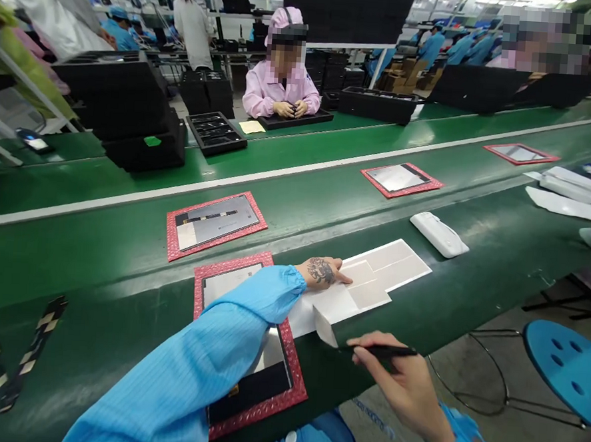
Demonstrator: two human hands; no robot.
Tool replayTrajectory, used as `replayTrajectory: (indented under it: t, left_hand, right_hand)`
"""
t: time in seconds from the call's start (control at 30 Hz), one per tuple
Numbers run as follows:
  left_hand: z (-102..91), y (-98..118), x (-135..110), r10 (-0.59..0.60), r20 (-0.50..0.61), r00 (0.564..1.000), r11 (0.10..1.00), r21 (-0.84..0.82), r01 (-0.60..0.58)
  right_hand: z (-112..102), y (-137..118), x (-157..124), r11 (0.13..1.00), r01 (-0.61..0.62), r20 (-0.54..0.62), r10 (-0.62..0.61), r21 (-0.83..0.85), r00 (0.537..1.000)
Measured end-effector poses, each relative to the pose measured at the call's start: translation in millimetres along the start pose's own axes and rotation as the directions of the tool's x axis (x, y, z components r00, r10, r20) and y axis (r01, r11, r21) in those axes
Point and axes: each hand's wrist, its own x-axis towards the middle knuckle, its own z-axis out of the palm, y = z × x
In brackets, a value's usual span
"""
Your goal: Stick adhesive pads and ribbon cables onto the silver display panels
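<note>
My left hand (322,273) lies flat on a white sheet with pale rectangular panels (379,276), holding nothing. One corner of the sheet (325,327) is folded up near the belt's edge. My right hand (400,381) grips a slim black pen-like tool (382,351), its tip close to that raised corner. Beneath my left forearm is a red textured mat (293,381) carrying a dark display panel (250,378). My blue sleeve hides much of the panel, and the sheet's near end overlaps the mat's right side.
A green conveyor belt (96,289) runs across the view, carrying more red mats (214,224) and a white moulded object (439,234). A black-and-gold strip (24,358) lies at its left. Beyond it, a co-worker in pink (283,80) handles something over a black tray. A blue stool (569,371) stands lower right.
</note>
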Motion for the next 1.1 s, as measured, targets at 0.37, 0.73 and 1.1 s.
replayTrajectory:
  t: [0.37,0.73,1.1]
  left_hand:
    - [3.4,31,-152,-0.432,-0.405,0.806,0.747,-0.661,0.069]
    - [115.0,110,-263,-0.745,0.166,0.646,-0.314,-0.942,-0.120]
    - [108.8,118,-265,-0.778,0.144,0.611,-0.317,-0.930,-0.185]
  right_hand:
    - [15,-21,-7,0.929,-0.280,0.021,0.284,0.242,0.959]
    - [63,-18,-19,0.901,-0.291,0.130,0.263,0.321,0.956]
    - [76,-22,-28,0.924,-0.277,0.022,0.282,0.265,0.959]
